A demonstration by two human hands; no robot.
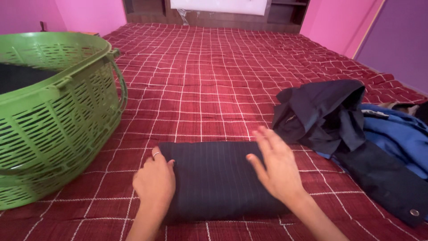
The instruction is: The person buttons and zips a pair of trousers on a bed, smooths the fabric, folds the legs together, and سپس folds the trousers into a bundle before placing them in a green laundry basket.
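Note:
A folded dark pinstriped garment [218,178] lies on the red checked bedspread [209,80] just in front of me. My left hand [154,182], with a ring on one finger, rests curled on the garment's left edge. My right hand [275,167] lies flat on its right side, fingers spread. Neither hand lifts the cloth.
A green plastic laundry basket [49,116] with something dark inside stands at the left. A heap of dark clothes [325,116] and a blue garment [401,138] lies at the right. Pink and purple walls and a dark wooden headboard [214,15] lie beyond the bed.

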